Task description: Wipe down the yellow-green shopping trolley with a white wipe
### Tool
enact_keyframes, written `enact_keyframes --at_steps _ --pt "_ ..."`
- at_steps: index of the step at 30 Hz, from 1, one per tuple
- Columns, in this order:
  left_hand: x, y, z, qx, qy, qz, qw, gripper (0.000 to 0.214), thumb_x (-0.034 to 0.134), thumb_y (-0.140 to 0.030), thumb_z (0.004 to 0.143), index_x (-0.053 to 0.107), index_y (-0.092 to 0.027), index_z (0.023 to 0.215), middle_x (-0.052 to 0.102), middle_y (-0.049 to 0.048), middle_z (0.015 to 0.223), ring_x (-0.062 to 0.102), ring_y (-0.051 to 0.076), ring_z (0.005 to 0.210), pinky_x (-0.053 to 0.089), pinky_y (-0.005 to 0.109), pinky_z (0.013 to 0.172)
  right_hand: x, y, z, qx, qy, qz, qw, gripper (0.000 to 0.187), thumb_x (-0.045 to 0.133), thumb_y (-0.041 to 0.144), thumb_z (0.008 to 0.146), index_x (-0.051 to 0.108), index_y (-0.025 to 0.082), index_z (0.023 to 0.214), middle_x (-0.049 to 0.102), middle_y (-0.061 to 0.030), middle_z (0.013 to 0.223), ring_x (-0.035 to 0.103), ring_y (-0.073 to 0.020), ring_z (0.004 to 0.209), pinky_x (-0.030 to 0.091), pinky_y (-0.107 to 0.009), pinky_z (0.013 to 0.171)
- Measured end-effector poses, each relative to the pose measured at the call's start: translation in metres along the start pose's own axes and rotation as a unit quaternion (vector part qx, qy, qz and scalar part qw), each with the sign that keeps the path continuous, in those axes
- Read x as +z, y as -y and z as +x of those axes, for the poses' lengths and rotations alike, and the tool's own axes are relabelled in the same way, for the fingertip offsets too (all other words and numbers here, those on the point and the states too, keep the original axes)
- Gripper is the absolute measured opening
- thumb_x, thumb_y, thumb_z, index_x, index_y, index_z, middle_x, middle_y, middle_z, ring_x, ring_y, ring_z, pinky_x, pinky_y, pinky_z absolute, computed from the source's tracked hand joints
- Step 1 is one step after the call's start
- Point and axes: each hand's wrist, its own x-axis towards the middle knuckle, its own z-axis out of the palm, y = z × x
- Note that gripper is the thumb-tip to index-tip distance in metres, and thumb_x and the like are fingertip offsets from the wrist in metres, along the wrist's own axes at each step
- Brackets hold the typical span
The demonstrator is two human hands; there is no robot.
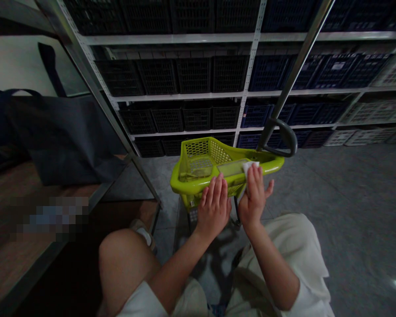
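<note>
A small lime-green shopping cart [176,184] with honeycomb-perforated basket walls stands in front of my knees. My left hand [215,204] rests against its near rim, fingers stretched out and holding nothing. Farther right, my right hand [253,193] presses a folded white wipe [251,166] on the cart's side edge with its fingers, the thumb sticking out. A grey looped handle [292,138] and a tall metal pole [302,61] rise at the cart's right end. Most of the lower frame is hidden behind my hands.
Metal shelving [185,95] with rows of black crates [194,74], blue crates [269,72] and white crates [366,108] fills the background. On the left, a wooden table [13,264] with a metal frame bears a dark bag [66,136]. Grey floor [359,211] stretches to the right.
</note>
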Motion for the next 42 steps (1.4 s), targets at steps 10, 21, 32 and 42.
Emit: enact_keyframes --at_steps 10,21,32,42 --pt "-0.004 0.003 0.000 0.008 -0.004 0.005 1.000 0.062 0.050 -0.032 0.095 0.037 -0.004 0.149 0.046 0.0161 0.151 0.032 0.023 0.147 0.006 0.037 0.125 -0.002 -0.030 0.006 0.013 -0.036 -0.015 0.999 0.070 0.031 0.009 0.086 0.036 0.029 0.152 0.052 -0.0093 0.148 0.045 -0.0240 0.140 0.007 -0.061 0.118" --pt "-0.002 0.004 -0.001 -0.003 -0.009 0.017 1.000 0.057 0.042 -0.028 0.098 0.036 -0.007 0.150 0.049 0.0138 0.150 0.032 0.020 0.148 0.009 0.036 0.124 -0.004 0.014 -0.005 -0.118 0.049 0.034 0.991 0.070 0.033 0.008 0.087 0.030 0.028 0.155 0.054 -0.0084 0.147 0.043 -0.0208 0.141 0.004 -0.054 0.121" --pt "-0.002 0.003 -0.002 -0.008 -0.003 0.024 1.000 0.056 0.038 -0.025 0.098 0.033 -0.009 0.152 0.049 0.0132 0.151 0.036 0.019 0.146 0.009 0.035 0.124 -0.009 0.025 -0.002 -0.121 0.091 0.041 0.988 0.071 0.033 0.009 0.088 0.024 0.026 0.156 0.048 -0.0109 0.151 0.039 -0.0204 0.144 0.014 -0.051 0.121" --pt "-0.003 0.002 0.000 0.001 -0.002 0.008 1.000 0.061 0.048 -0.032 0.096 0.036 -0.006 0.150 0.048 0.0158 0.150 0.033 0.021 0.147 0.012 0.037 0.124 -0.020 -0.003 0.016 0.028 0.046 -0.022 0.998 0.069 0.033 0.006 0.084 0.040 0.027 0.150 0.049 -0.0097 0.151 0.043 -0.0222 0.142 0.012 -0.056 0.118"
